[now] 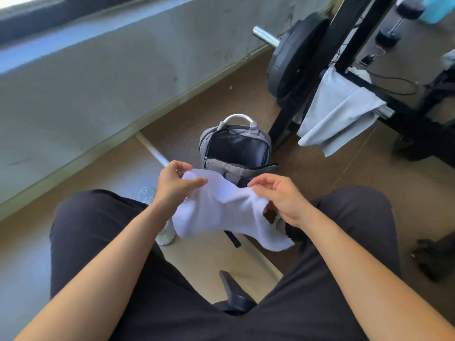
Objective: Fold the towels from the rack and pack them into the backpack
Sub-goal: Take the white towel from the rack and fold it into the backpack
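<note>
L hand (173,184) + R hand (278,198) pinch white towel (221,210) btwn | backpack (236,148) beyond, unzipped

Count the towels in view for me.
2: a white towel held between the left hand and right hand, a grey towel draped on the rack. Others may be hidden behind it.
</note>
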